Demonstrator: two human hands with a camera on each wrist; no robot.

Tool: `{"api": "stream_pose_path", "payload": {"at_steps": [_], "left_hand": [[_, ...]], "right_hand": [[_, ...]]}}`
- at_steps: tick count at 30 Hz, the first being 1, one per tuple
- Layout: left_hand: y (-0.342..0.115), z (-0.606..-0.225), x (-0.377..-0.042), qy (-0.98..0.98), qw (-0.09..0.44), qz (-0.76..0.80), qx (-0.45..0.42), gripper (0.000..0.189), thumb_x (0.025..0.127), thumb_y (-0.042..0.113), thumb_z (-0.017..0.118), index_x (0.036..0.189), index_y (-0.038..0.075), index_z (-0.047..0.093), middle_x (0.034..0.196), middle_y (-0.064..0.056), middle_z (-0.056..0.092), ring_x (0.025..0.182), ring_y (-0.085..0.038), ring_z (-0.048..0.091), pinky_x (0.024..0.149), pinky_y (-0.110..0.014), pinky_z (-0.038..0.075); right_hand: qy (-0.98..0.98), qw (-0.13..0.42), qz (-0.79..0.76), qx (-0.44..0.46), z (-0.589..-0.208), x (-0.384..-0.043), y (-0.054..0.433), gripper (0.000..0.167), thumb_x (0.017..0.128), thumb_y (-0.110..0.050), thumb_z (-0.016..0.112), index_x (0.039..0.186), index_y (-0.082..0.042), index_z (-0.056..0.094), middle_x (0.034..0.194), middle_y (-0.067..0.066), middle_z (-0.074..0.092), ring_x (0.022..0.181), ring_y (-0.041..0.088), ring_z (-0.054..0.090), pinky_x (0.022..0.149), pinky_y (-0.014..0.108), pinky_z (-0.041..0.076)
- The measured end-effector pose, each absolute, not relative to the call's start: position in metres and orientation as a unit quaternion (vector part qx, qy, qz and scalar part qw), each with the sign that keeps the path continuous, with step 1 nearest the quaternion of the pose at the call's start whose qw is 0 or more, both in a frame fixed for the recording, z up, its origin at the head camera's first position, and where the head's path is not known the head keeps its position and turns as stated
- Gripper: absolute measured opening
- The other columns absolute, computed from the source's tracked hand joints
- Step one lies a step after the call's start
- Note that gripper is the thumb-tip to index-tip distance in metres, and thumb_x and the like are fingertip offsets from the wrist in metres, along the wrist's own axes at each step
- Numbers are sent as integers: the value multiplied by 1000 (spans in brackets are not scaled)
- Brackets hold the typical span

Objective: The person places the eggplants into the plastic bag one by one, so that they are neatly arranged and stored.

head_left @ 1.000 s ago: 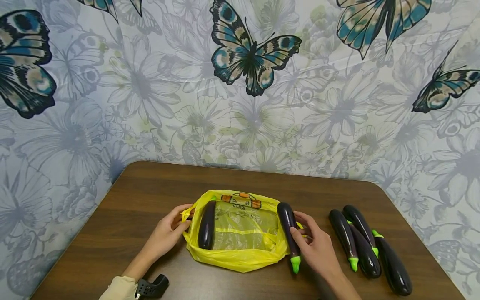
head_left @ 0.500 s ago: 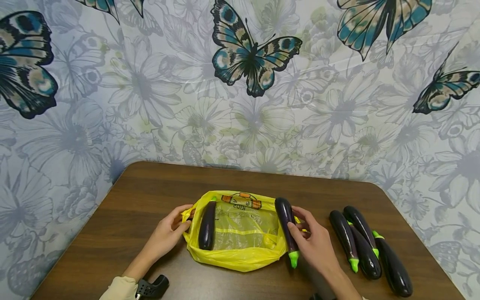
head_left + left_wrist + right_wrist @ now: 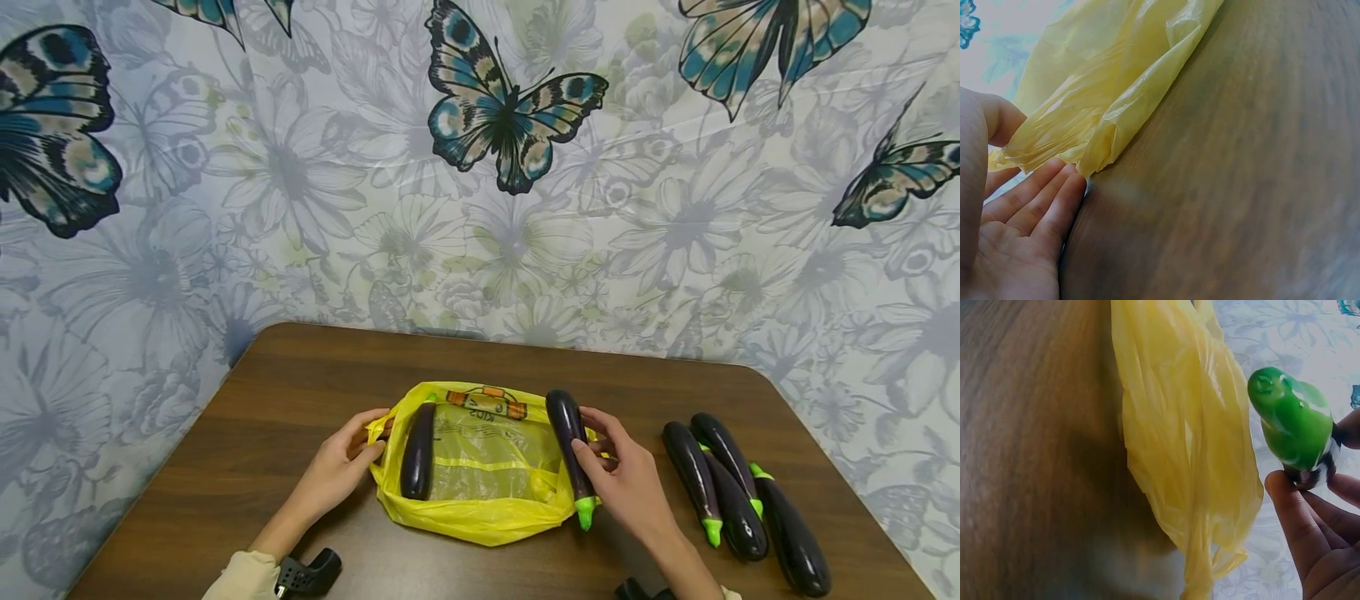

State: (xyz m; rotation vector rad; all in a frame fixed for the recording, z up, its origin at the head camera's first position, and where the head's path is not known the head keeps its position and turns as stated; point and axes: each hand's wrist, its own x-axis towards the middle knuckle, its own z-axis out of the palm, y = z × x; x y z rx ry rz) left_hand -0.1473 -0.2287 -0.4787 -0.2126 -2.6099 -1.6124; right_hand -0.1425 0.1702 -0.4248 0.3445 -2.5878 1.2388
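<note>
A yellow plastic bag point(image 3: 480, 525) lies with its mouth spread on the table. One dark purple eggplant point(image 3: 417, 450) is inside along its left side. My left hand point(image 3: 337, 462) pinches the bag's left edge between thumb and fingers; the left wrist view shows the gathered plastic point(image 3: 1054, 134) at the fingertips. With my right hand point(image 3: 626, 475) I hold a second eggplant point(image 3: 567, 442) over the bag's right rim, its green stem end toward me. In the right wrist view that green stem point(image 3: 1294, 419) is beside the yellow bag point(image 3: 1185, 437).
Several more eggplants point(image 3: 738, 508) lie in a group on the right side of the brown wooden table point(image 3: 337, 358). A wall covering with butterflies point(image 3: 513, 117) rises behind the table's far edge. A black wrist device point(image 3: 307, 573) sits at my left sleeve.
My right hand has moved the held eggplant slightly left and away from me, at the bag's right rim. The left hand keeps its pinch on the bag.
</note>
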Motion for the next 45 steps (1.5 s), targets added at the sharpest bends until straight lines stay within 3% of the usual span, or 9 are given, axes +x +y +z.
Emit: {"api": "stream_pose_path", "payload": {"at_steps": [15, 45], "left_hand": [[-228, -477, -147, -848, 31, -524, -68, 46, 104, 13, 61, 148, 13, 51, 151, -17, 53, 141, -40, 48, 111, -58, 44], [-228, -479, -147, -848, 36, -524, -73, 44, 104, 15, 61, 147, 15, 53, 147, -16, 57, 136, -38, 55, 108, -51, 49]], "right_hand": [[-877, 104, 451, 127, -425, -145, 158, 43, 99, -22, 71, 141, -21, 58, 135, 12, 67, 90, 13, 72, 70, 23, 60], [-862, 64, 486, 128, -423, -154, 125, 40, 99, -21, 71, 137, -26, 60, 136, 5, 67, 93, 11, 73, 78, 23, 60]]}}
